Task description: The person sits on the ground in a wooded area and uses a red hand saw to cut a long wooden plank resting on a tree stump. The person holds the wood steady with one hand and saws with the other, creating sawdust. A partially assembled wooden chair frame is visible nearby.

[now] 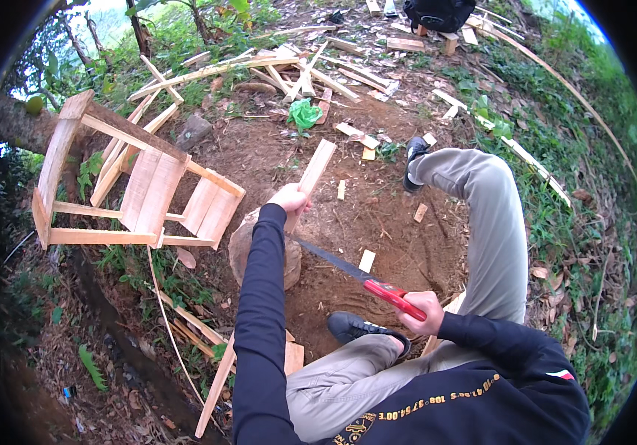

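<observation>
My left hand (291, 199) is closed around a pale wooden board (317, 167), which slants up and away over a cut tree stump (245, 248). My right hand (422, 314) grips the red handle of a handsaw (341, 264). The saw's dark blade points up and left, its tip close to the board just below my left hand. Whether the teeth touch the wood I cannot tell, as my left forearm and hand hide part of that spot.
A wooden frame with slats (140, 193) stands at the left. Loose planks (289, 74) pile up at the back, near a green plastic bag (304, 113). Small offcuts (367, 260) lie on the dirt. A black backpack (437, 13) sits at the far right. My legs flank the work area.
</observation>
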The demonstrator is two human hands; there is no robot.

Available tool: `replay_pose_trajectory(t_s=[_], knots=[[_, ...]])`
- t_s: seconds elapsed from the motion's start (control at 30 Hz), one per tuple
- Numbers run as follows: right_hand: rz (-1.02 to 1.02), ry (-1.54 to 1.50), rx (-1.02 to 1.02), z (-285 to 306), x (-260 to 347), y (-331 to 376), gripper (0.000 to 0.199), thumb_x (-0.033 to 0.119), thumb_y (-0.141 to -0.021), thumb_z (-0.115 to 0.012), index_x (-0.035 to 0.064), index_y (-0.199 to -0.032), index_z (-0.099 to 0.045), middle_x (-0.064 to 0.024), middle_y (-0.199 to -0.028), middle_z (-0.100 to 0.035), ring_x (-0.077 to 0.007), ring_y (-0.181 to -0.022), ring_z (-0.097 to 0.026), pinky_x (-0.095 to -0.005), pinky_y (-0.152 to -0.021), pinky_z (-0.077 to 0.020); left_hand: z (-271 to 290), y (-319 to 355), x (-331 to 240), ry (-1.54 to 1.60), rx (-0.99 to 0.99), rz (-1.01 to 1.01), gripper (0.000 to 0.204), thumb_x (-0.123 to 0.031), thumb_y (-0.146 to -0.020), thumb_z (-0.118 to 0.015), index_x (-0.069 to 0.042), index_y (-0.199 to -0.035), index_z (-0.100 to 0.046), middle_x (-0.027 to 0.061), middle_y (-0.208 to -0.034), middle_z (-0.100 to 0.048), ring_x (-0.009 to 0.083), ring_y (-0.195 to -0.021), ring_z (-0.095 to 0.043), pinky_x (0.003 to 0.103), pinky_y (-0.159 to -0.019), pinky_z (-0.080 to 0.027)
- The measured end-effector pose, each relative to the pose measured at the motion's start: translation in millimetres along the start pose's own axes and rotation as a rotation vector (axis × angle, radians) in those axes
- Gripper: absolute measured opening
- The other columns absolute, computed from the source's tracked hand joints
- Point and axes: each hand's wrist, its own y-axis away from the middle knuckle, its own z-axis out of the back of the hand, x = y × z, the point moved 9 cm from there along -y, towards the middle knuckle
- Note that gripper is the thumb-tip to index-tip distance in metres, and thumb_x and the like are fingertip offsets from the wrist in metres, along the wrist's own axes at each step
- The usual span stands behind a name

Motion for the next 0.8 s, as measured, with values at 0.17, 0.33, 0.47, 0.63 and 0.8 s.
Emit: replay_pose_trajectory(t_s=[0.17, 0.33, 0.47, 0.63, 0.8], knots=[[0.040, -0.061, -0.004, -33.7, -9.7, -45.0, 0.009, 0.009, -0.080, -0.067, 0.0043, -0.087, -0.064, -0.0159, -0.072, -0.061, -0.0341, -0.061, -0.061, -0.0407, -0.057, -0.0493, 1.4, -8.3, 6.4, 0.011, 0.012, -0.002, 0.039, 0.003, -0.073, -0.047, 0.007, -0.110, -0.058, 0.0142, -0.089, -0.067, 0.0201, -0.072, -0.068, 0.031, -0.054, -0.052], [0.032, -0.038, 0.014, -17.1, -5.4, -11.7, 0.011, 0.009, -0.078, -0.068, 0.0044, -0.087, -0.065, -0.0145, -0.068, -0.059, -0.0335, -0.062, -0.062, -0.0408, -0.058, -0.0498, 7.4, -2.2, 11.7, 0.023, -0.001, 0.006, 0.049, 0.009, -0.064, -0.045, 0.008, -0.111, -0.057, 0.0153, -0.089, -0.067, 0.0221, -0.074, -0.067, 0.031, -0.053, -0.052], [0.010, -0.008, 0.012, -11.0, -1.0, -7.5, 0.009, 0.009, -0.079, -0.068, 0.0035, -0.084, -0.063, -0.0154, -0.069, -0.059, -0.0342, -0.061, -0.061, -0.0413, -0.057, -0.0489, 0.3, 1.5, -3.4, 0.008, -0.006, -0.013, 0.047, 0.008, -0.065, -0.046, 0.009, -0.110, -0.058, 0.0150, -0.089, -0.067, 0.0221, -0.073, -0.066, 0.031, -0.052, -0.051], [0.070, -0.072, -0.038, -34.4, -9.6, -55.7, 0.010, 0.008, -0.080, -0.069, 0.0034, -0.085, -0.063, -0.0161, -0.071, -0.060, -0.0348, -0.060, -0.061, -0.0410, -0.056, -0.0484, 0.7, -0.8, -5.3, 0.034, -0.019, 0.000, 0.044, 0.008, -0.065, -0.047, 0.009, -0.107, -0.059, 0.0145, -0.088, -0.067, 0.0221, -0.073, -0.066, 0.031, -0.051, -0.050], [-0.029, 0.031, 0.027, -6.7, -5.5, -3.5, 0.014, 0.009, -0.075, -0.070, 0.0047, -0.087, -0.065, -0.0142, -0.069, -0.060, -0.0324, -0.061, -0.062, -0.0415, -0.057, -0.0496, 3.8, -1.4, 5.7, 0.016, -0.012, -0.015, 0.037, 0.004, -0.072, -0.047, 0.008, -0.108, -0.058, 0.0140, -0.087, -0.067, 0.0203, -0.071, -0.067, 0.031, -0.052, -0.051]])
